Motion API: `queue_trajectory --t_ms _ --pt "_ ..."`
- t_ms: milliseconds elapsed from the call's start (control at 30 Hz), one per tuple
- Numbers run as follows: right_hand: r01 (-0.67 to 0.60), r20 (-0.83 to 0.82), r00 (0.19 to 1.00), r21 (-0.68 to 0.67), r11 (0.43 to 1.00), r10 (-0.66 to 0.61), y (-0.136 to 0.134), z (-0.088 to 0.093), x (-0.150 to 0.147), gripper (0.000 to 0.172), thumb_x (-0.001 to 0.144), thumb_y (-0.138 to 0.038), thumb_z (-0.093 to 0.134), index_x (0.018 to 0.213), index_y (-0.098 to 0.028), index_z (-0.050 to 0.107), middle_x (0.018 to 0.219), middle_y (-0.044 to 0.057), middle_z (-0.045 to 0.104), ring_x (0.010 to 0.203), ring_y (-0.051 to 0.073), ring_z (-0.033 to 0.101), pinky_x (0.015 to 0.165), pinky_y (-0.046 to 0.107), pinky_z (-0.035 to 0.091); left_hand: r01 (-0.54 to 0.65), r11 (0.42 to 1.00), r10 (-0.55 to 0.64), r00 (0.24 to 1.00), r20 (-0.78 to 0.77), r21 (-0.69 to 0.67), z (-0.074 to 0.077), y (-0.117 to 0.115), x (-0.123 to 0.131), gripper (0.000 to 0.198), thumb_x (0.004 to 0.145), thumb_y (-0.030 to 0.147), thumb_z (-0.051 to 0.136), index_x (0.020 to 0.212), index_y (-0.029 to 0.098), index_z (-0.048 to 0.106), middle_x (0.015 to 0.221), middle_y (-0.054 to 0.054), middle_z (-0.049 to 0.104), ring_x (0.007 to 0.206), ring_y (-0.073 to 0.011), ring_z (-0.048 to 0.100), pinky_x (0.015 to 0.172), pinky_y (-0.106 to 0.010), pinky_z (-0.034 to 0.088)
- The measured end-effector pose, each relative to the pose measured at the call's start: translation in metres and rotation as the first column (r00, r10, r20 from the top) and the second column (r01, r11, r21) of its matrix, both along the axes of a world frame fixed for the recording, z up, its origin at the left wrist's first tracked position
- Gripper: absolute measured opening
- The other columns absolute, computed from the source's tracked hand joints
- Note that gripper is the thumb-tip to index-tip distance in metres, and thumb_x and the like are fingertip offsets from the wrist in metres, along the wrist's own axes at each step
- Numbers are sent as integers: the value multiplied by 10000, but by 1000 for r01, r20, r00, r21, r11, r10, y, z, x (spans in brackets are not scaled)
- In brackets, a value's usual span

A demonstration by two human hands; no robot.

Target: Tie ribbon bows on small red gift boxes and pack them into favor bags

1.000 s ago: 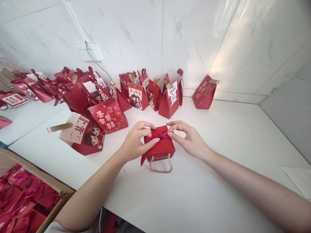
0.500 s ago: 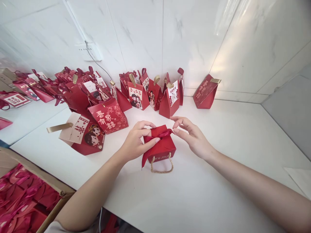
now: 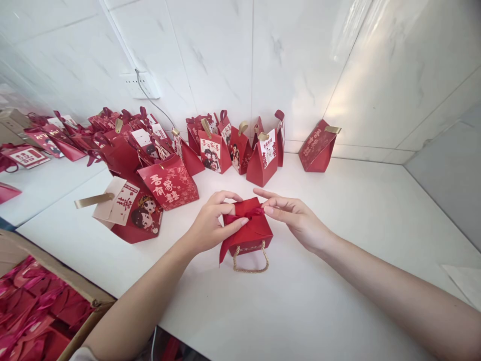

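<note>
At the lower left, beside the desk (image 3: 319,311), an open carton (image 3: 67,276) held many red boxes (image 3: 37,303) trimmed with pink ribbon. Behind it, printed boxes (image 3: 169,185) were bunched on the white desk, some tipped over, others upright along the tiled wall (image 3: 225,50).

Nearer the middle, the left hand (image 3: 215,224) was clamped on a small box (image 3: 253,235), fingers behind its back left corner, thumb flat on top. The small box rested on the desk between both hands, a ribbon (image 3: 255,212) tied across its lid, a rope handle (image 3: 251,271) drooping in front. It looked light, of thin, stiff card that would probably dent if squeezed; opposite sides, held gently, seemed the best grip. The ribbon appeared soft and slippery, safest taken near its knot.

The right hand (image 3: 295,215) had thumb and forefinger close together at the ribbon's right end; whether they pinched it could not be told.

Farther right, near the wall, stood a lone box (image 3: 317,146).
</note>
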State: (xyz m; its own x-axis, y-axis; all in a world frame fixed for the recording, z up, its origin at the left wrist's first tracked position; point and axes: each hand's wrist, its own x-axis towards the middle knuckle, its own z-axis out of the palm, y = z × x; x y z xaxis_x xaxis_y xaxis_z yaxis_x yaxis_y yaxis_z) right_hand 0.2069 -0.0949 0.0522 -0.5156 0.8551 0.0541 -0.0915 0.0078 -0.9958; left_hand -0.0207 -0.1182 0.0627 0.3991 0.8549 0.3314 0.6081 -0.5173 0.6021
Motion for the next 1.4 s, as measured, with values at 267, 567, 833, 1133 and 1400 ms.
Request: queue_trajectory --t_ms 267,567,833,1133,1400 --pt "-130 -155 982 -113 985 111 -2 -4 -3 206 846 -448 677 804 -247 682 1515 9 453 1441 266 338 1091 425 358 13 997 -11 1000 22 -80 1 0 1 227 869 375 645 727 198 644 1219 -64 595 1126 -217 556 961 -361 459" --pt "-112 38 994 147 983 107 0 -6 1 303 915 -514 563 991 -298 761 1435 33 542 1494 229 210 1168 446 280 22 997 -21 1000 9 -72 2 -1 1 191 879 394 632 841 222 706 1215 -71 593 1132 -220 563 998 -373 457" --pt "-89 -32 995 17 996 90 -1 -6 0 365 890 -510 600 676 -235 708 1442 19 524 1414 268 375 1151 423 308 77 987 -76 997 14 -141 3 4 -5 211 842 425 677 943 248 730 1232 -80 586 1175 -241 545 1046 -398 433" --pt "-96 -40 995 -16 995 95 1 -11 -2 513 860 -449 662 455 -184 491 1420 23 531 1344 254 455 1035 373 410 151 965 -134 987 90 -216 2 6 -4 240 806 410 719 721 192 663 1221 -65 578 1162 -218 565 1019 -328 454" --pt "-100 77 992 62 993 95 4 -12 0 471 870 -441 644 481 -192 549 1421 44 536 1367 261 434 1066 393 390 171 955 -152 984 95 -242 4 8 -7 385 970 367 461 697 188 666 1228 -46 599 1153 -198 577 1023 -313 457"
